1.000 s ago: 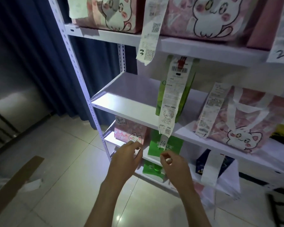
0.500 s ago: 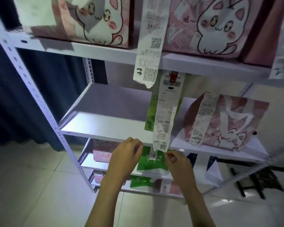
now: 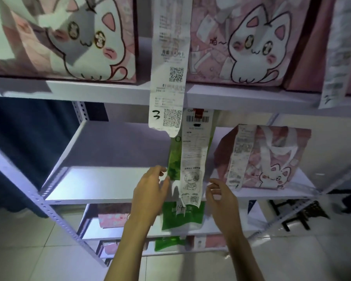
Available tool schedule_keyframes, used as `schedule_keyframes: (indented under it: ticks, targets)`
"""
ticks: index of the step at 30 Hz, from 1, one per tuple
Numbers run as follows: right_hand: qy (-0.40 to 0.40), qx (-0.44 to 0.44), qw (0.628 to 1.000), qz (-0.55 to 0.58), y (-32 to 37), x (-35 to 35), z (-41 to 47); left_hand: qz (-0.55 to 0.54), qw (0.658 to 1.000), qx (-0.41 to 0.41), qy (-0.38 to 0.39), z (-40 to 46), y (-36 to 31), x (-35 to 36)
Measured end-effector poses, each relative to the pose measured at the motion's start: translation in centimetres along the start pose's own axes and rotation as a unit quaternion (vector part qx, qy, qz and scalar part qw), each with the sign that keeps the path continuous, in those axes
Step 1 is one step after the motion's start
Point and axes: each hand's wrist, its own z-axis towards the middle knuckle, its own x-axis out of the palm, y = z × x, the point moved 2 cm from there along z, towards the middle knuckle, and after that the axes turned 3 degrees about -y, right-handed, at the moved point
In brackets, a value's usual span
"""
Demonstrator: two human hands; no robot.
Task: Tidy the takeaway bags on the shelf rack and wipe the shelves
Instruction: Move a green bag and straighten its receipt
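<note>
My left hand [image 3: 150,191] is raised to the front edge of the middle shelf [image 3: 101,185], fingers loosely spread, the fingertips just at the lower left edge of the green bag [image 3: 175,159]; I cannot tell whether they touch it. My right hand [image 3: 221,196] is up on the other side, fingers half curled and apart, holding nothing, just right of the long receipt [image 3: 193,169] that hangs down the green bag's front and past the shelf edge. So both hands flank the bag and its receipt, one on each side.

The green bag stands upright in the middle of this shelf. To its right, on the same shelf, sits a pink cat bag [image 3: 272,159] with white handles and its own receipt [image 3: 238,157] hanging down its left face. The left part of the shelf is bare and brightly lit.

On the top shelf [image 3: 251,96] stand two big pink cat bags, one at the left [image 3: 69,41] and one at the right [image 3: 241,41]. Between them hangs a receipt marked 3 [image 3: 168,78], its end overlapping the top of the green bag's receipt. Another paper strip [image 3: 338,57] hangs at the far right edge.

Below my hands, a lower shelf [image 3: 114,233] holds a second green bag [image 3: 180,218] bearing a slip marked 14, and a pink bag [image 3: 114,217] at its left. Lower still, more green and pink bags show, partly hidden. A dark curtain [image 3: 28,128] hangs behind the rack at the left, above the tiled floor [image 3: 28,250].
</note>
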Motion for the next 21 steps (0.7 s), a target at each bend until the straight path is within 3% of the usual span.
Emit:
schedule_keyframes:
  ticks: [10,14,21]
  targets:
    - [-0.002,-0.07,0.997,0.024,0.5,1.7,5.2,-0.063,0.998,0.01,-0.02,4.9,-1.4,1.4]
    - [0.026,-0.074,0.997,0.014,-0.3,2.2,6.5,-0.113,0.993,0.0,-0.029,6.2,-2.5,2.0]
    - [-0.002,-0.063,0.998,0.014,-0.5,1.9,7.6,-0.143,0.987,-0.005,-0.074,5.4,-4.0,2.4]
